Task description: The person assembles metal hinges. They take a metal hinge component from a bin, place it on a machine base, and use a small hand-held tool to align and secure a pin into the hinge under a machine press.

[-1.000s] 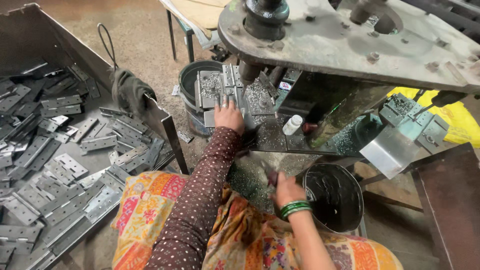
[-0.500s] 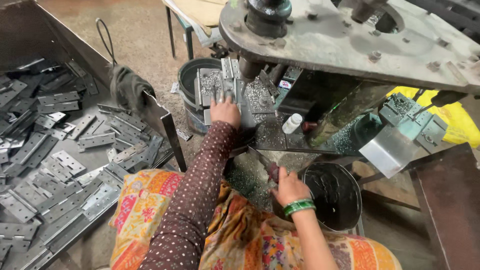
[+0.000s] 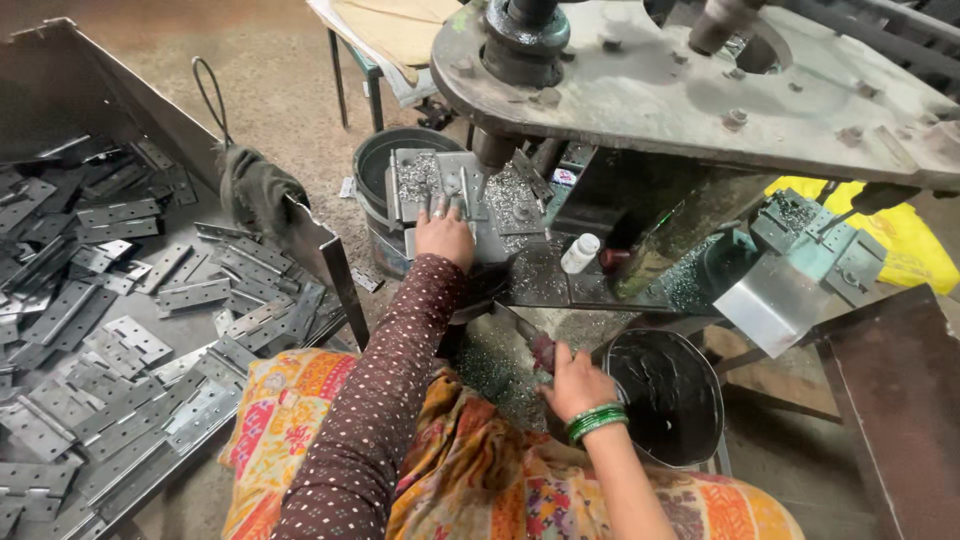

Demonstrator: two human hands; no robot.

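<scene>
Seating metal plate (image 3: 455, 190) in press fixture (image 3: 440, 180), left hand (image 3: 445, 238) flat, grip apart; right hand (image 3: 575, 385) grip clamped on lever handle (image 3: 535, 345). Next likely calls for clearing fingers.

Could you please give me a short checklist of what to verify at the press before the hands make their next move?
1. Left hand away from the tooling: not ok, it rests on the metal piece on the press bed, close beside the ram.
2. Right hand away from the ram: ok, it is low, beside the black bucket.
3. Piece seated square: cannot tell, hand covers it.
4. Bed free of metal chips: not ok, shavings lie on it.
5. Blank plates in stock: ok, bin holds many.
</scene>
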